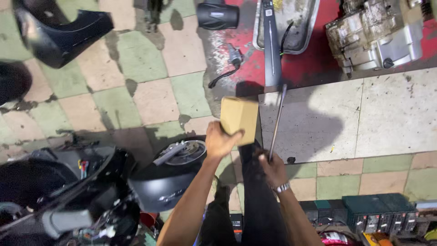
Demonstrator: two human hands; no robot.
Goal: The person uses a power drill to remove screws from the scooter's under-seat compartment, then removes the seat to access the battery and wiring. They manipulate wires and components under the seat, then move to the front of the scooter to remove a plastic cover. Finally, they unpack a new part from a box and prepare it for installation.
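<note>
1. We see our left hand [220, 140] near the middle of the frame, closed around the lower left corner of a small plain tan cardboard box [239, 118], which rises above and to the right of the fist.
2. Our right hand [273, 169] sits just lower right of the box, closed around the lower end of a long thin grey metal rod [277, 122]; a silver wristwatch [282, 187] shows on that wrist.
3. The rod runs up and slightly right from the right hand, passing just beside the box's right edge; we cannot tell whether the two touch.
4. Both hands are near each other, the box between them and a little above.
5. Under the rod lies a pale grey concrete slab [373, 114] filling the right middle of the frame, with worn green and beige checkered floor tiles [136, 77] to the left.
6. At lower left stands a dark scooter body with a black front mudguard and a wheel hub [180, 155] just left of our left hand.
7. At the top, on a red patch of floor, lie a dented metal tray [296, 23], a dirty grey engine block [378, 34] at upper right, and a black plastic cover [217, 16].
8. A curved black scooter panel [59, 34] rests at upper left.
9. A row of dark green box-shaped batteries [378, 212] lines the lower right.
</note>
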